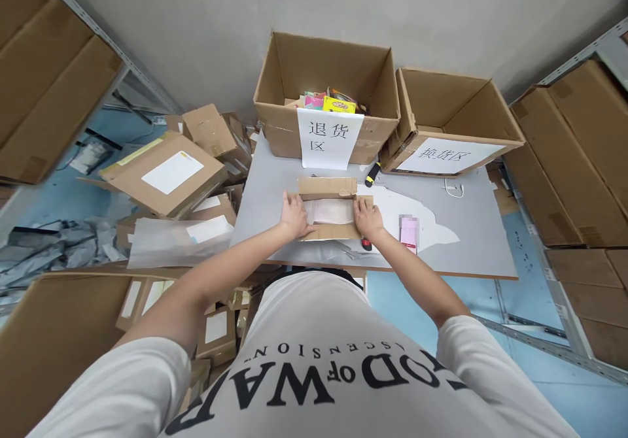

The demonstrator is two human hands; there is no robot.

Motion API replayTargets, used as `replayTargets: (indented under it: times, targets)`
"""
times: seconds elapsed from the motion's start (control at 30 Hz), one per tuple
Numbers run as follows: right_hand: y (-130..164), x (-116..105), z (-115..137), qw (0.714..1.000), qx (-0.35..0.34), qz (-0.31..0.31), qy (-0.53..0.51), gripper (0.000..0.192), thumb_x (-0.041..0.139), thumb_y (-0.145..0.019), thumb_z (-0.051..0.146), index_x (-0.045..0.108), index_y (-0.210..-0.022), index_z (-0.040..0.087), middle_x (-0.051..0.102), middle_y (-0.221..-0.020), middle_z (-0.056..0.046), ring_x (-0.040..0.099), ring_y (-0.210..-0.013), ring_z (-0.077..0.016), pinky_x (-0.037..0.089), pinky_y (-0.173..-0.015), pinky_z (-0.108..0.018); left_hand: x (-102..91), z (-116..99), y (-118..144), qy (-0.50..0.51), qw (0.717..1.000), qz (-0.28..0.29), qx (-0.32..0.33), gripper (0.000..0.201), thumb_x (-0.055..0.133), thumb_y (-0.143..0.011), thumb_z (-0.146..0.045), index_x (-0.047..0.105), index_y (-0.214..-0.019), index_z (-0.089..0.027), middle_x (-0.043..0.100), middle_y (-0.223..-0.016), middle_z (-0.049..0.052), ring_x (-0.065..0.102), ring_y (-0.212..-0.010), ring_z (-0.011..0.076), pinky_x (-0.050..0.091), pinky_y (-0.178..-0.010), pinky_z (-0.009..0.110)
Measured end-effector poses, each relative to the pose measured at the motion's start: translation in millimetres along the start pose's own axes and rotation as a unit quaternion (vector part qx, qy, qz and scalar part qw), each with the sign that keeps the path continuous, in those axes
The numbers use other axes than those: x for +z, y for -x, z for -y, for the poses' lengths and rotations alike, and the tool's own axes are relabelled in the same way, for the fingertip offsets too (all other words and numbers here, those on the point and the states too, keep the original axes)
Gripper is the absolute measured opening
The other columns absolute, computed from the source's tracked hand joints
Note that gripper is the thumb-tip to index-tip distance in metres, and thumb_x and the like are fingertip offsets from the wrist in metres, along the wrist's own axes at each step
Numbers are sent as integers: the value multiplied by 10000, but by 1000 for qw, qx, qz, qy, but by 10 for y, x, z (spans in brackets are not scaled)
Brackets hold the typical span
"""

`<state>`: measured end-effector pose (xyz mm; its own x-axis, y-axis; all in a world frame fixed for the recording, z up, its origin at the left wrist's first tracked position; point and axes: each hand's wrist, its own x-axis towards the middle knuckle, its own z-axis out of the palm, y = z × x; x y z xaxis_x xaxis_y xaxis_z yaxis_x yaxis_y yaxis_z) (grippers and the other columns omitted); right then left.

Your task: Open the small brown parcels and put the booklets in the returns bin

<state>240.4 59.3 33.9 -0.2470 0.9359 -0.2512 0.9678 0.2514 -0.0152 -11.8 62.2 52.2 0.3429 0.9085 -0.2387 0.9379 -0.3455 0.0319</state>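
A grey table (461,242) is filling the middle of the view, with cardboard cartons lying stacked on shelving at both sides and a heap of parcels (169,173) piling up just left of it. Two big open cartons are standing at the table's far edge: the left carton (294,98) is holding colourful packets and carrying a white paper sign (330,138), while the right carton (456,121) is tilting toward the viewer and showing its own white label. Near the front edge, a small open cardboard box (328,210) is lying flat, its far flap standing up and a pale wrapped item (331,211) showing inside. The left hand (294,216) is grasping the box's left end and the right hand (367,219) is grasping its right end, fingers curling over the edges. A pink slip (408,232) is lying just right of the right hand, and a black-and-yellow tool (372,174) is resting beyond the box.
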Motion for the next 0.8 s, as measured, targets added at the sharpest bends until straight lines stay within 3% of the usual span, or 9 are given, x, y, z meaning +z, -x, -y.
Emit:
replayTargets:
  times: [0.1, 0.17, 0.3, 0.43, 0.57, 0.7, 0.8]
  targets:
    - [121, 172, -113, 998, -3, 6, -69, 758, 349, -915, 463, 68, -1500, 72, 121, -1555, -208, 160, -1408, -363, 291, -1043, -541, 131, 41, 65, 61, 997, 22, -48, 1127, 582, -643, -729, 212, -1469, -58, 210, -1508, 277, 173, -1385, 446, -19, -1076, 650]
    - [151, 313, -133, 991, -22, -15, -134, 857, 355, -899, 527, -60, -1495, 73, 51, -1566, -200, 107, -1430, -327, 273, -1071, -515, 249, 44, 88, 121, 990, 33, -62, 1257, 614, -601, -738, 51, -1488, -49, 124, -1524, 288, 159, -1402, 422, 93, -1093, 616]
    - [113, 544, -95, 966, -28, -84, -244, 877, 376, -892, 487, -119, -1485, 71, 117, -1558, -197, 120, -1438, -271, 259, -1101, -468, 466, 15, 87, 238, 969, 0, -67, 1419, 736, -521, -669, -122, -1471, -57, 86, -1535, 273, 230, -1405, 342, 300, -1090, 423]
    - [76, 600, -80, 963, -30, -94, -251, 884, 408, -879, 470, -108, -1491, 93, 146, -1557, -181, 153, -1433, -260, 272, -1098, -463, 562, 8, 58, 273, 959, -28, -70, 1461, 798, -474, -611, -134, -1468, -84, 99, -1536, 264, 243, -1401, 341, 337, -1072, 397]
    - [114, 480, -91, 974, -25, -77, -212, 871, 407, -881, 479, -69, -1495, 85, 126, -1553, -211, 121, -1438, -293, 249, -1088, -525, 558, 12, 65, 275, 958, -37, -73, 1447, 803, -479, -598, -123, -1470, -95, 119, -1530, 272, 245, -1399, 346, 316, -1081, 409]
    - [124, 158, -12, 989, -4, -97, -107, 817, 436, -870, 494, 103, -1497, 89, 73, -1559, -214, 37, -1430, -389, 129, -1065, -654, 521, -1, 94, 267, 960, -25, -82, 1447, 799, -476, -605, -133, -1470, -119, 114, -1534, 267, 260, -1393, 349, 301, -1080, 450]
    - [3, -95, 169, 990, -86, -77, -77, 635, 413, -912, 368, 254, -1468, 105, 227, -1534, -187, 179, -1421, -324, 124, -1116, -571, 498, -10, 107, 258, 961, -15, -96, 1440, 782, -490, -622, -155, -1467, -133, 106, -1537, 264, 258, -1393, 350, 279, -1083, 494]
